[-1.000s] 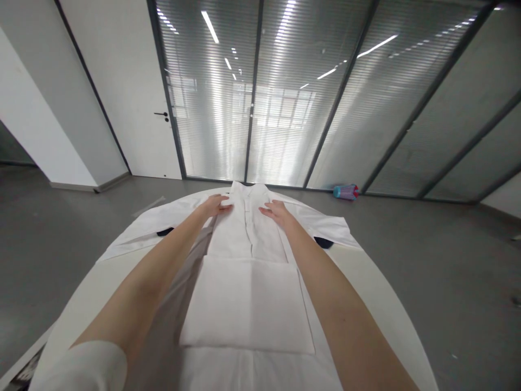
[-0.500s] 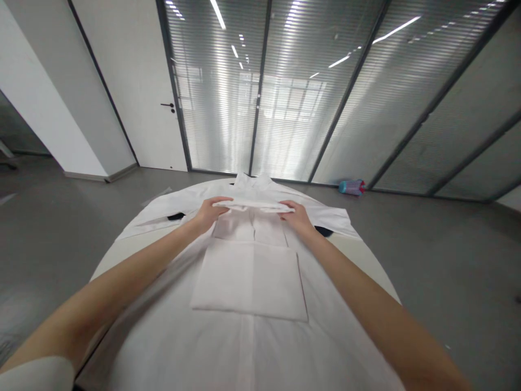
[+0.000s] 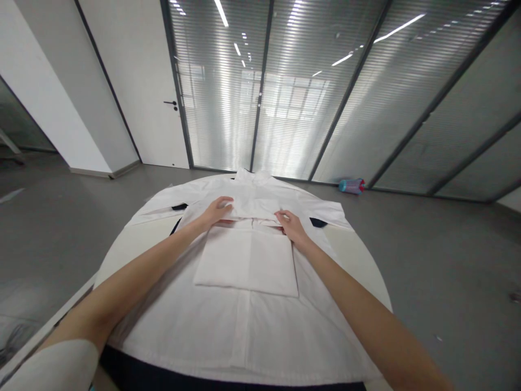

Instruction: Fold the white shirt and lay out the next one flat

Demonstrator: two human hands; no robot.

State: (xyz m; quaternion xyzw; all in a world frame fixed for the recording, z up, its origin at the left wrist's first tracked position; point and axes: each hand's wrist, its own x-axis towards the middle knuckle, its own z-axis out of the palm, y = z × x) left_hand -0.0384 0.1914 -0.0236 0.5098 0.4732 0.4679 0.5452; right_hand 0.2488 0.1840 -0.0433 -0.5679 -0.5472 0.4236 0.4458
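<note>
From the head camera, a white shirt [image 3: 244,320] is seen spread on a rounded table [image 3: 132,244], its collar [image 3: 253,176] at the far edge. A flat white panel [image 3: 247,260] is laid along its middle. Just beyond the panel, cloth is touched by the left hand [image 3: 217,210], fingers slightly parted, and the right hand [image 3: 292,225], fingertips close together; whether cloth is gripped cannot be told.

Grey floor [image 3: 431,255] spreading at both sides, white column [image 3: 61,125] standing at left, white door [image 3: 142,70] with black handle [image 3: 170,102] standing closed at upper left, dark-framed slatted glass partition [image 3: 220,108] running across the top, strip lights [image 3: 221,12] showing in its panes, curved-edged white table [image 3: 362,260] occupying lower centre.
</note>
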